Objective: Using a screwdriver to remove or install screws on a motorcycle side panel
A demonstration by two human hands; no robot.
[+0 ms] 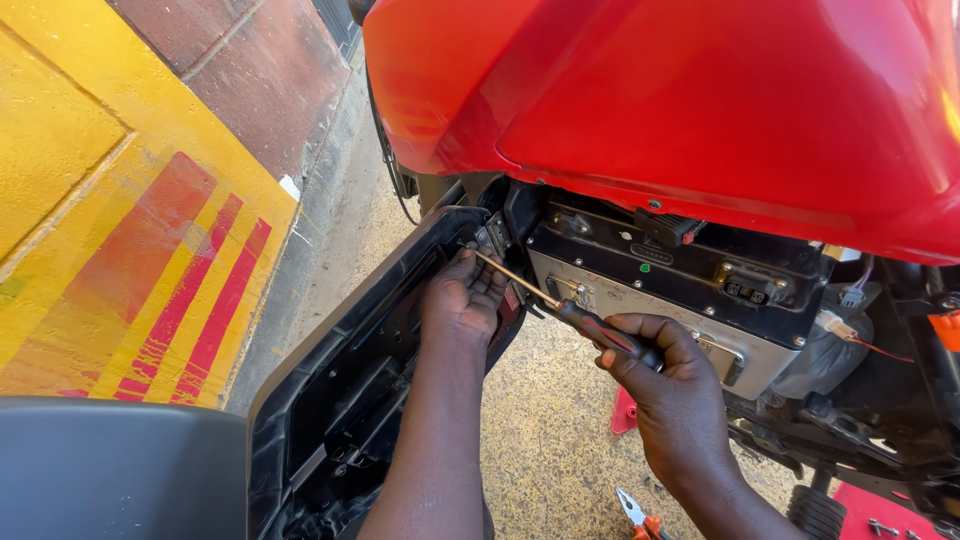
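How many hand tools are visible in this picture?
2: a screwdriver in the right hand, its tip near the left hand, and pliers on the ground below. Others may be hidden.

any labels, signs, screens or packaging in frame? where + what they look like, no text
Painted wall sign: left of frame, yellow panel with slanted red stripes.
Small marking with a green dot: on the black cover of the battery box, under the red body panel; too small to tell more.
No screens or packages. The right hand holds a screwdriver; the left hand rests by the hinge.
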